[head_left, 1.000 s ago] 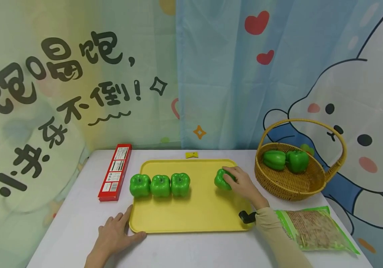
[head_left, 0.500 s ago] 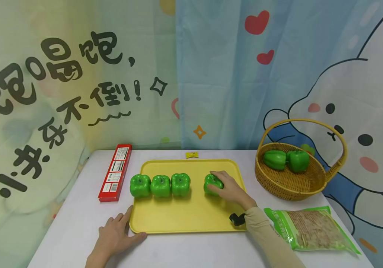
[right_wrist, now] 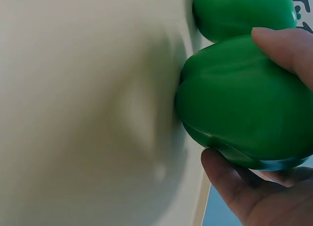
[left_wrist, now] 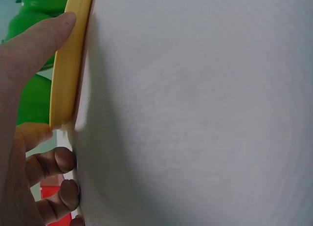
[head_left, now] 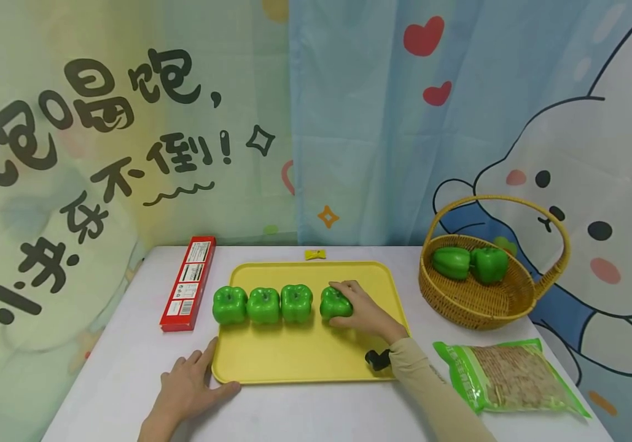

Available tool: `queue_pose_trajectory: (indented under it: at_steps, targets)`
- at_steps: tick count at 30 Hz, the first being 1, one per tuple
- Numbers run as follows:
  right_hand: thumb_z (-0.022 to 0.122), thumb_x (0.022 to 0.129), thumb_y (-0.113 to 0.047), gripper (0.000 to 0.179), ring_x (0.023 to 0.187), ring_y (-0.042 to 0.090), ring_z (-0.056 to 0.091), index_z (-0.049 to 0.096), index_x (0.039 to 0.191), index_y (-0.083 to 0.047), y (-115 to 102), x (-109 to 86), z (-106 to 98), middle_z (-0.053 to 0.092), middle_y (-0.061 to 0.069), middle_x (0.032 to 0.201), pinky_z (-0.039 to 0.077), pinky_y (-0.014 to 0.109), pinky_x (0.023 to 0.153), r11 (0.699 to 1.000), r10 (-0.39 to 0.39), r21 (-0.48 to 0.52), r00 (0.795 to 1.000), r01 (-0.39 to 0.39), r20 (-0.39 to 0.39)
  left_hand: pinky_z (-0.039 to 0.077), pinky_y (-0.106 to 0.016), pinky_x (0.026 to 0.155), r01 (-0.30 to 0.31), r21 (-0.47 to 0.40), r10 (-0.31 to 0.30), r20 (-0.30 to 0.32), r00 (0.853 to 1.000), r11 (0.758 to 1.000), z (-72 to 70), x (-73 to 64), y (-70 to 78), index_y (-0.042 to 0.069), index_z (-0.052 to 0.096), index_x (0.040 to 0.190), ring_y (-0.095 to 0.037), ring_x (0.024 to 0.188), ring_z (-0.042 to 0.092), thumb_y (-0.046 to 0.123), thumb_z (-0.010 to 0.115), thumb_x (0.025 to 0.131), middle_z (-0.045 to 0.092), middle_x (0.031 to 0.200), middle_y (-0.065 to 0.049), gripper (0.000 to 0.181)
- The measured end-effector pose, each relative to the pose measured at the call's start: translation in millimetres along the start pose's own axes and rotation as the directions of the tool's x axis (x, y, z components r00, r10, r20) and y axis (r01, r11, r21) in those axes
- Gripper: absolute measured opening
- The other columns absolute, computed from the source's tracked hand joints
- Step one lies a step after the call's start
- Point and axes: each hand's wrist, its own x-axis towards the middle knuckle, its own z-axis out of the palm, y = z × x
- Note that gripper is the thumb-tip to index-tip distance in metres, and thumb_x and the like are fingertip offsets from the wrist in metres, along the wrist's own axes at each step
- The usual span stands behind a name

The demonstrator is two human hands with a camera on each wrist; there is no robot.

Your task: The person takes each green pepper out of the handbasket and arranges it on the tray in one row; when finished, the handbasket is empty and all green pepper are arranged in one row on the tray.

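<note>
A green bell pepper is in my right hand, gripped with the thumb on one side and the fingers on the other. In the right wrist view this held bell pepper is close over the tray, its shadow beside it. To its left, a row of three green bell peppers sits along the yellow tray, a small gap away. My left hand rests at the tray's front left corner, thumb against the front rim and fingers spread along the left side. In the left wrist view its thumb touches the rim.
A wicker basket with two green bell peppers stands at the back right. In front of it lies a clear and green bag of brown contents. A red box is left of the tray, a small yellow packet behind it.
My right hand has moved left across the tray with the bell pepper, coming closer to the row of three. The left hand has stayed at the tray's corner.
</note>
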Motion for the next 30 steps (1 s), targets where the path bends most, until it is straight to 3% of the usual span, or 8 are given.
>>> queue_pose_trajectory:
  at_steps: [13, 30]
  targets:
    - [0.080, 0.085, -0.028, 0.081, 0.125, 0.033, 0.052, 0.038, 0.154, -0.016, -11.9, 10.3, 7.8, 0.041, 0.014, 0.143, 0.047, 0.053, 0.101, 1.000, -0.015, 0.011, 1.000, 0.015, 0.012, 0.048, -0.061, 0.078, -0.006, 0.005, 0.006, -0.008, 1.000, 1.000, -0.2, -0.6, -1.9, 0.015, 0.041, 0.154, -0.033, 0.106, 0.059, 0.084, 0.067, 0.067, 0.065, 0.124, -0.012, 0.114]
    - [0.081, 0.084, -0.026, 0.090, 0.131, 0.035, 0.050, 0.031, 0.158, -0.016, -14.8, 8.7, 7.2, 0.038, 0.016, 0.149, 0.046, 0.056, 0.104, 0.999, 0.010, 0.049, 1.000, -0.011, 0.015, 0.047, -0.059, 0.076, -0.016, 0.002, 0.016, -0.021, 1.000, 1.000, -0.6, -1.8, -1.8, 0.014, 0.041, 0.154, -0.032, 0.105, 0.059, 0.082, 0.068, 0.068, 0.065, 0.123, -0.012, 0.113]
